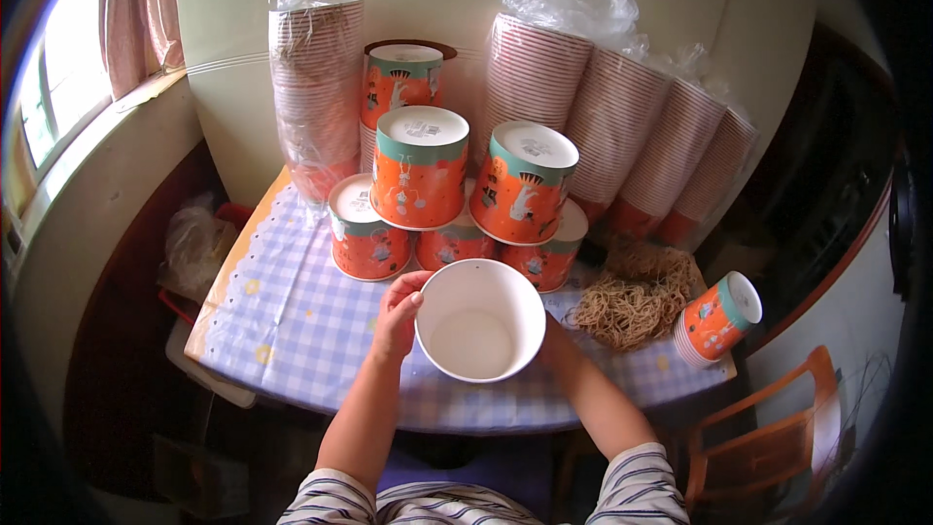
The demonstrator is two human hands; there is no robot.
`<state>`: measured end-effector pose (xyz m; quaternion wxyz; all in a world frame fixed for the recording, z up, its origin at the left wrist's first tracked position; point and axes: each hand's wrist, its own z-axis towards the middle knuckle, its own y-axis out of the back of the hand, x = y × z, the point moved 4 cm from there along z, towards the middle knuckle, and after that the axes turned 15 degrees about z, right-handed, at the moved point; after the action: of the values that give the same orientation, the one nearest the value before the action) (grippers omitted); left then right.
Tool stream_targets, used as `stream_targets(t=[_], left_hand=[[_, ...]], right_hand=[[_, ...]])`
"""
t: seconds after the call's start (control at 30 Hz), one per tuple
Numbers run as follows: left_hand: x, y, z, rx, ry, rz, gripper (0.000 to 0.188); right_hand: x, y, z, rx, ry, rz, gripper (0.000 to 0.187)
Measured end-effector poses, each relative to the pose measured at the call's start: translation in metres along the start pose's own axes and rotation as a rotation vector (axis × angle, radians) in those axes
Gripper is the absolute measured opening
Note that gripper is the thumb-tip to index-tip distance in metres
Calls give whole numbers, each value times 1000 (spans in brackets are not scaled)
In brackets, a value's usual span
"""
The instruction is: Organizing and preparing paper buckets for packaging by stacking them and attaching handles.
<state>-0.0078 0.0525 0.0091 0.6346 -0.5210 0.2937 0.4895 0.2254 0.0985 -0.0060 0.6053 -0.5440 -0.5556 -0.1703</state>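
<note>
Holds a white-lined paper bucket point(481, 323) over the front of the checked tablecloth point(306, 297), tilted to show its inside. Grips its left side with the left hand point(397, 316). Has the right hand point(552, 346) at its right side — mostly hidden behind it, so cannot tell whether closed or open. Faces piled upside-down orange-and-teal buckets point(442, 185) just beyond, with a tan tangle of strands point(632, 303) to the right, beside a small bucket stack point(716, 319).

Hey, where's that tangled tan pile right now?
In the head view, the tan pile lies on the right of the checked tablecloth, between the upside-down orange tubs and the short tub stack.
</note>
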Motion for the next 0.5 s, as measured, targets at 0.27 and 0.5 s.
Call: stream_targets(t=[0.27, 0.5], left_hand=[[-4, -19, -6, 20, -57, -81, 63], [14, 9, 0, -377, 2, 368, 53]], right_hand=[[-2, 29, 7, -13, 179, -606, 32], [54, 75, -27, -180, 314, -400, 22]])
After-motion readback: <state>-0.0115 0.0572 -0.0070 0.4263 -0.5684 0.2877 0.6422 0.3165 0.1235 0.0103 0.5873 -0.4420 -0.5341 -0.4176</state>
